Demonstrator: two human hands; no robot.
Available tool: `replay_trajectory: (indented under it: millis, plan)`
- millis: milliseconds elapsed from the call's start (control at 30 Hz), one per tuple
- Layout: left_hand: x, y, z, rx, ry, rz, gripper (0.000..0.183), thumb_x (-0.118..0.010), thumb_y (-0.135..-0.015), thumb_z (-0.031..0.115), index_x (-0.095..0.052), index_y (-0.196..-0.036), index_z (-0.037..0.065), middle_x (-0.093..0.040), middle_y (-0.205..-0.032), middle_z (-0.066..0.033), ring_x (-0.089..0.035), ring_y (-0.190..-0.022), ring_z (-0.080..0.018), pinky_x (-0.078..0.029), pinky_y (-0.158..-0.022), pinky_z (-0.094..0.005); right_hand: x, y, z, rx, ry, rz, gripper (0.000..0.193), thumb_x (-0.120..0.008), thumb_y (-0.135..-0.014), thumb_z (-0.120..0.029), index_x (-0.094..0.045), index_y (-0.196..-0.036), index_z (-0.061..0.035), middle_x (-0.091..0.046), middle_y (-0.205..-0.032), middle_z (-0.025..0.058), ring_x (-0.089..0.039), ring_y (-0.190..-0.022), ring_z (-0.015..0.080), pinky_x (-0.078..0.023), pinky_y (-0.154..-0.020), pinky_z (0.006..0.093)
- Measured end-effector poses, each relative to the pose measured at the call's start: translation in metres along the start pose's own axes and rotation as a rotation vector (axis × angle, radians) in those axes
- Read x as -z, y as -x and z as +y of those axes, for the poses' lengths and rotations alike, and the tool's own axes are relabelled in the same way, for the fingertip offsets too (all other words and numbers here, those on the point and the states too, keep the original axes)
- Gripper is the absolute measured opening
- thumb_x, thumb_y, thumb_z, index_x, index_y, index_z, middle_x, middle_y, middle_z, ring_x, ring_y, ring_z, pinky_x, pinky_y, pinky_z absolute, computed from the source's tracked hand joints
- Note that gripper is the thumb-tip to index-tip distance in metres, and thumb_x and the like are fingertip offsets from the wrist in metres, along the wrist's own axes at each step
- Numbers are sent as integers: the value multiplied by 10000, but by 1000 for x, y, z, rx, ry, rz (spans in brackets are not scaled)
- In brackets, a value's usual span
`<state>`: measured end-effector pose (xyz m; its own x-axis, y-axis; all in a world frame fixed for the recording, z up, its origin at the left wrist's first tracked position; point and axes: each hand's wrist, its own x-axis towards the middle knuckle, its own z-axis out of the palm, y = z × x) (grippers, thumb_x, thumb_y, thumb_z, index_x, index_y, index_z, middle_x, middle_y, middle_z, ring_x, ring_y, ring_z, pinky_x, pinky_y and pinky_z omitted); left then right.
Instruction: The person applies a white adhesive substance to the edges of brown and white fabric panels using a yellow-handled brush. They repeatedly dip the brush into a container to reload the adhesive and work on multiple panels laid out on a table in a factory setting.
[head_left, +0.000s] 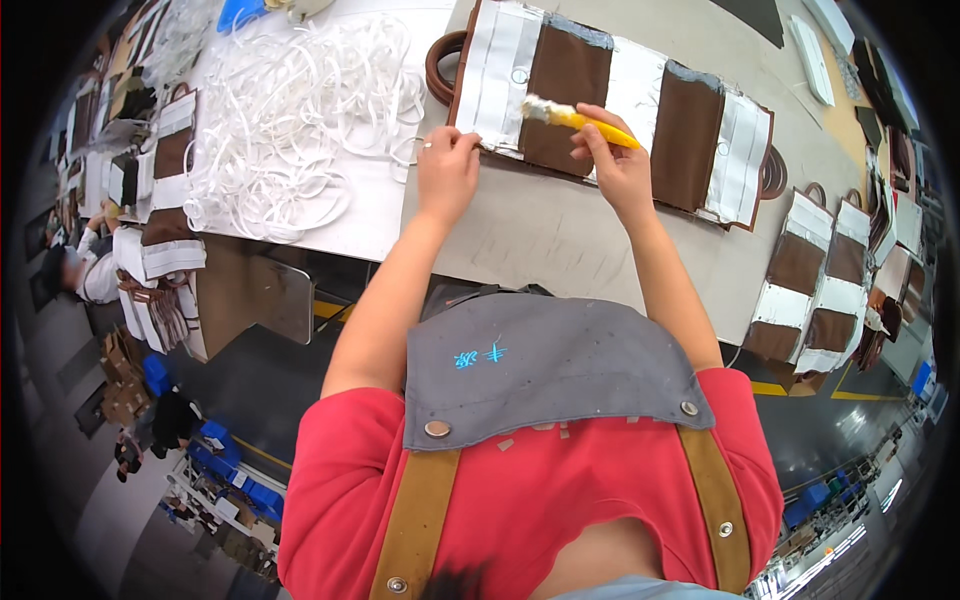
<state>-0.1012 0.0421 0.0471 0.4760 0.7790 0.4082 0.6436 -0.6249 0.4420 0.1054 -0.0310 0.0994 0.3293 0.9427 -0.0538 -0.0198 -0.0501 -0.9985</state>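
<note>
A flat bag piece (567, 100) with brown and white panels and brown handles at both ends lies across the table in front of me. My left hand (447, 178) is closed in a pinch at its near left corner. In my right hand (620, 165) is a yellow-handled brush (572, 118), held over the left part of the piece. Its bristle end is coated with whitish stuff and points left. Greyish smears show along the far edges of the brown panels.
A big heap of white tape (300, 120) covers the table on the left. Similar bag pieces hang over the table edge at right (790, 270) and at far left (172, 215). A blue container (238, 14) stands at the back. Another person (98, 275) is at the far left.
</note>
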Motion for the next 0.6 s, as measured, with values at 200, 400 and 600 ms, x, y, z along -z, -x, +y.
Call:
replay_trajectory:
  millis: [200, 400, 600]
  plan:
    - [-2, -14, -24, -276, -159, -228, 120, -572, -707, 61, -595, -781, 152, -458, -750, 3, -502, -746, -181, -337, -645, -333, -28, -21, 43, 262, 97, -37, 297, -414, -854, 38, -460, -1115, -94, -599, -886, 94, -610, -799, 209, -471, -736, 292]
    - [-2, -29, -34, -449, -228, -396, 94, -575, -715, 73, -568, -785, 135, -477, -784, -4, -498, -770, -179, -341, -657, -321, -60, -46, 82, 351, 365, -174, 330, -462, -788, 41, -410, -1074, -116, -548, -1096, 108, -562, -908, 333, -464, -743, 380]
    - [-3, -23, -29, -456, -330, -482, 96, -546, -709, 71, -550, -804, 83, -500, -821, -35, -526, -823, -182, -360, -688, -321, -65, -44, 92, 450, 476, -231, 401, -458, -734, 78, -381, -1072, -125, -413, -1322, 87, -536, -961, 359, -470, -760, 393]
